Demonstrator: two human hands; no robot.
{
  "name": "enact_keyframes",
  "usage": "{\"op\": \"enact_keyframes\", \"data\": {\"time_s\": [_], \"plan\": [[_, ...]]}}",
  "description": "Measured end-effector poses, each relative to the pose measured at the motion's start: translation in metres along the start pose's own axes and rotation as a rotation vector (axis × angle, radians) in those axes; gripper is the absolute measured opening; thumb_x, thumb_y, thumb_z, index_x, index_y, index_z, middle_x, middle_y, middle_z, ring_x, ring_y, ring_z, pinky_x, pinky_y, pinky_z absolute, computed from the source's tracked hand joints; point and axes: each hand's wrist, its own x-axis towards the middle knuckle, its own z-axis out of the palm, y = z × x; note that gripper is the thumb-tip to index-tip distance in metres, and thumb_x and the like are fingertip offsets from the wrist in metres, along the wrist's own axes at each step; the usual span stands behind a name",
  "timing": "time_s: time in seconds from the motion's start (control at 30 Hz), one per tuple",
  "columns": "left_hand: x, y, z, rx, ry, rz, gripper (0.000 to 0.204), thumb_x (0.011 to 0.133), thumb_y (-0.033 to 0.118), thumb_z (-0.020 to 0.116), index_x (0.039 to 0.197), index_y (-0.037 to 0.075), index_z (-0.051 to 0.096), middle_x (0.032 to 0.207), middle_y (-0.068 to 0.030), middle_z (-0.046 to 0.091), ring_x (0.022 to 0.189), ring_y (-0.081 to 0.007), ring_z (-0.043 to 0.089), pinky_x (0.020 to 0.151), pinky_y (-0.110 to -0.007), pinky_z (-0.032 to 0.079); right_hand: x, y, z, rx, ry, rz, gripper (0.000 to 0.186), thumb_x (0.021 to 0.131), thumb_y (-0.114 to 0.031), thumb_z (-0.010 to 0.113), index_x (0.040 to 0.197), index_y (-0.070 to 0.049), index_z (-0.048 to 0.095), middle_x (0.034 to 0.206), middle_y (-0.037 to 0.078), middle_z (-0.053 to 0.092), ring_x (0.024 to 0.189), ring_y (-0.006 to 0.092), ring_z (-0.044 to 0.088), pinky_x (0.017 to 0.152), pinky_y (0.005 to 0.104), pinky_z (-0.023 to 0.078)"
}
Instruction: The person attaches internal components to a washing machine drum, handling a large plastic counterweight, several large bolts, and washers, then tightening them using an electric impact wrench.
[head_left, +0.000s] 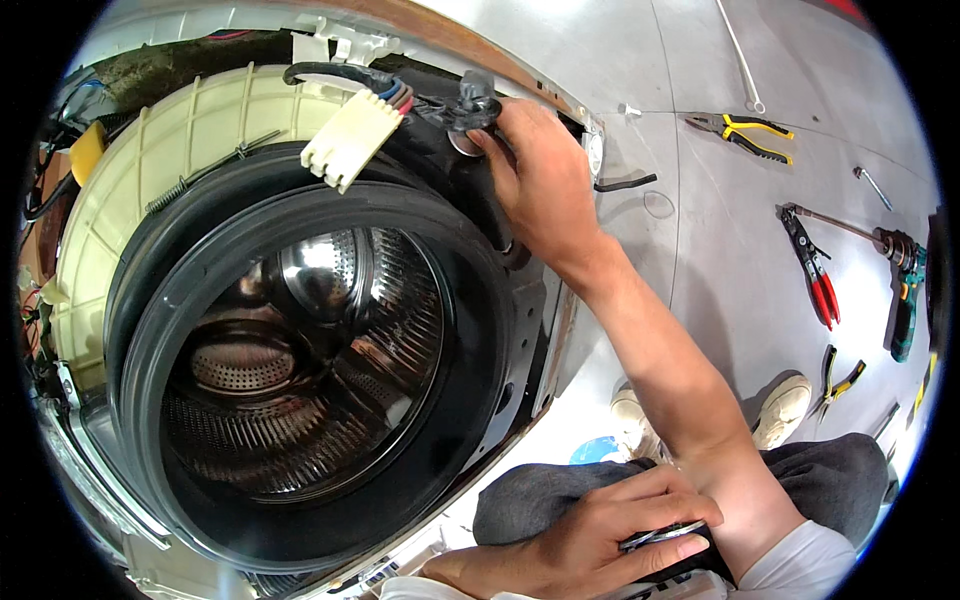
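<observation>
The opened washing machine has a dark rubber door gasket (475,330) around its steel drum (320,275). At the drum's upper right, my right hand (545,175) is closed on a black part with a short metal cylinder (465,143); its exact kind is unclear. Beside it, a cream plug connector (352,138) hangs on tape-wrapped wires (345,72) over the gasket's upper rim. Low in front of my body, my left hand (610,535) curls around a dark object with a shiny curved metal edge (665,535), mostly hidden by the fingers.
On the grey floor to the right lie yellow-handled pliers (755,135), red-handled snips (815,270), a green power drill (905,290), smaller yellow-black pliers (838,385) and a bolt (873,188). The cream outer tub (120,235) and a spring (168,195) border the gasket.
</observation>
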Motion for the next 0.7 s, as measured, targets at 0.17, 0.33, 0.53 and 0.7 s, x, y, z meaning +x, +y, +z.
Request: {"op": "enact_keyframes", "data": {"time_s": [0.17, 0.33, 0.53, 0.7], "plan": [[-0.009, -0.023, -0.009, -0.107, -0.111, -0.091, 0.024, 0.093, 0.012, 0.057, 0.111, -0.004, 0.06, 0.1, -0.013, 0.056, 0.091, -0.02, 0.056, 0.076, -0.032, 0.045, -0.005, 0.004, 0.006, -0.085, 0.042, -0.045, 0.009, 0.081, -0.005, 0.063, 0.089, -0.005, 0.06, 0.088, 0.009, 0.063, 0.084, 0.0272, 0.057, 0.075, 0.0364, 0.042], [-0.01, -0.026, -0.008, -0.114, -0.098, -0.071, 0.025, 0.093, 0.013, 0.057, 0.111, -0.005, 0.06, 0.099, -0.0131, 0.056, 0.089, -0.0194, 0.057, 0.073, -0.031, 0.045, -0.006, 0.012, 0.013, 0.006, 0.109, -0.014, 0.012, 0.079, -0.004, 0.065, 0.09, -0.003, 0.061, 0.091, 0.009, 0.062, 0.085, 0.028, 0.056, 0.075, 0.0372, 0.042], [-0.011, -0.03, -0.008, -0.092, -0.054, 0.0, 0.026, 0.093, 0.014, 0.058, 0.111, -0.005, 0.06, 0.099, -0.0134, 0.056, 0.088, -0.0196, 0.057, 0.074, -0.031, 0.046, -0.009, 0.005, 0.018, 0.078, 0.095, 0.053, 0.015, 0.077, -0.002, 0.067, 0.092, -0.002, 0.064, 0.087, 0.01, 0.056, 0.083, 0.0285, 0.053, 0.077, 0.037, 0.043], [-0.011, -0.026, -0.008, -0.104, -0.08, -0.038, 0.028, 0.093, 0.015, 0.058, 0.112, -0.005, 0.06, 0.099, -0.0137, 0.056, 0.089, -0.0197, 0.057, 0.074, -0.032, 0.046, -0.008, 0.007, 0.014, 0.041, 0.091, -0.004, 0.012, 0.078, -0.007, 0.07, 0.088, -0.001, 0.066, 0.085, 0.009, 0.055, 0.082, 0.0263, 0.051, 0.071, 0.0348, 0.042]]}}
